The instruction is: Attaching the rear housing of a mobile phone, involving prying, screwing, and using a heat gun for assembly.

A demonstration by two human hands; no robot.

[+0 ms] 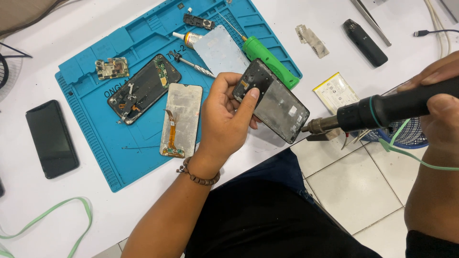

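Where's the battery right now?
In the head view, the white battery lies flat on the white table, right of the blue mat, beyond the hot air gun held in the right hand.

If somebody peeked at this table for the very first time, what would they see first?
Probably the left hand holding up a dark phone frame in the middle, with the right hand pointing a black hot-air tool at its edge. Next, the bright blue mat behind, strewn with an opened phone, a screen panel and a green-handled screwdriver.
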